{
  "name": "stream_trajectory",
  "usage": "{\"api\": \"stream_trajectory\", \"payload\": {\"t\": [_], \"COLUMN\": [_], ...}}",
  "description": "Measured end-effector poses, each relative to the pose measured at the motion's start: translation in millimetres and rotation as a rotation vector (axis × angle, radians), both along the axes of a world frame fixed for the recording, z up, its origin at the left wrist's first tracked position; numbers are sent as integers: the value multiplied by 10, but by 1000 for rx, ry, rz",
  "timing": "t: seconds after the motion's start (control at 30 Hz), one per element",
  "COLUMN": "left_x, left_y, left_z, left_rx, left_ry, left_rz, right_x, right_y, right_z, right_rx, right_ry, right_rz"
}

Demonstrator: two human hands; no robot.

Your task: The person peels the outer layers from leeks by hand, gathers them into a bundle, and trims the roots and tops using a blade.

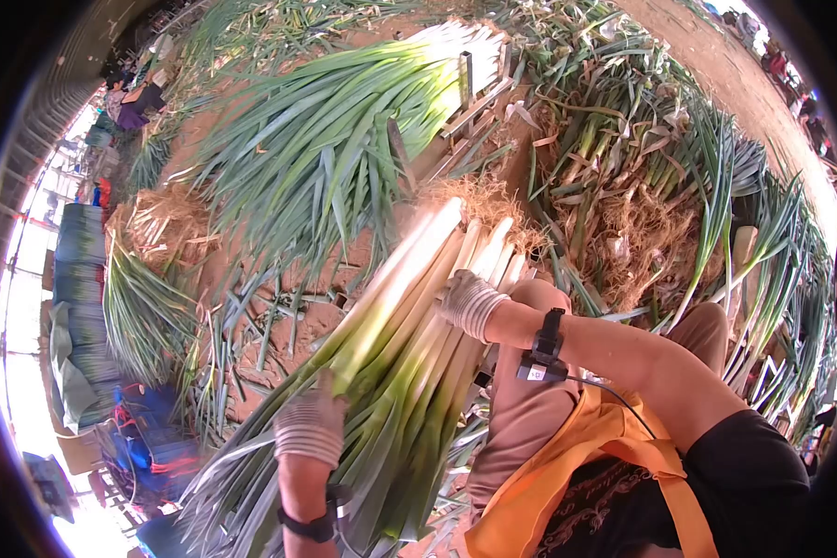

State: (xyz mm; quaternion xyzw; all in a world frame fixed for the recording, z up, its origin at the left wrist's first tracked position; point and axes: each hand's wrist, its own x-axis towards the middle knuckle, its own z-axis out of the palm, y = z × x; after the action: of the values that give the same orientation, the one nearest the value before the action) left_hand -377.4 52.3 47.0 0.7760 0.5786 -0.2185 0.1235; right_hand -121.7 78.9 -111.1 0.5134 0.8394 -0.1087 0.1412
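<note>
A thick bundle of leeks [395,372] lies slantwise across my lap, with white stalks and shaggy roots at the upper end and green leaves spreading to the lower left. My left hand [310,423], in a striped grey glove, is closed around a leek on the left side of the bundle, where white turns to green; its fingertips are slightly blurred. Higher up, my gloved right hand [470,302] has its fingers curled over the white stalks near the root end. The undersides of both hands are hidden.
A large pile of trimmed leeks [344,121] rests in a metal frame [474,107] ahead. Untrimmed leeks with tangled roots [632,237] heap up on the right. A smaller bunch [149,298] lies left, near blue material [158,428]. Cut leaf scraps litter the ground.
</note>
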Motion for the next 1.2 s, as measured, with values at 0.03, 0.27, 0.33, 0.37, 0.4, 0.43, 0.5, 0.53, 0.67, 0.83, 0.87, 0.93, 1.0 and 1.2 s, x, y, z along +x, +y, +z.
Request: {"api": "stream_trajectory", "payload": {"t": [0.03, 0.27, 0.33, 0.37, 0.4, 0.43, 0.5, 0.53, 0.67, 0.83, 0.87, 0.93, 1.0, 1.2], "left_x": [2, -85, -126, -125, -99, -90, -108, -96, 27, 148, 128, 112, 134, 48], "left_y": [-23, 22, -26, -62, -106, -148, -198, -200, -165, -5, 20, 16, -5, -40], "left_z": [-113, -712, -840, -884, -912, -956, -1052, -1047, -965, -1104, -1130, -1105, -1060, -1132], "left_rx": [-14, 16, 120, 173, 226, 278, 374, 391, 295, 233, 205, 187, 181, 208], "left_ry": [-12, 70, 136, 157, 178, 198, 195, 175, 122, 171, 169, 131, 83, -82], "left_rz": [-15, -57, -108, -118, -128, -140, -191, -199, -72, -86, -71, -69, -69, -81], "right_x": [-28, -266, -327, -328, -316, -310, -318, -316, -314, -362, -384, -392, -333, -210], "right_y": [2, 199, 204, 202, 198, 188, 190, 189, 113, 74, 73, 89, 137, 316], "right_z": [-37, -174, -230, -253, -311, -372, -414, -399, -223, -190, -157, -131, -83, 31], "right_rx": [36, 163, 110, 156, 203, 249, 231, 223, 296, 310, 317, 334, 209, -150], "right_ry": [12, 16, 34, 60, 85, 109, 111, 112, 188, 237, 237, 254, 333, 628], "right_rz": [8, 66, 4, 15, 27, 35, 53, 63, 74, 84, 89, 103, 73, -493]}}
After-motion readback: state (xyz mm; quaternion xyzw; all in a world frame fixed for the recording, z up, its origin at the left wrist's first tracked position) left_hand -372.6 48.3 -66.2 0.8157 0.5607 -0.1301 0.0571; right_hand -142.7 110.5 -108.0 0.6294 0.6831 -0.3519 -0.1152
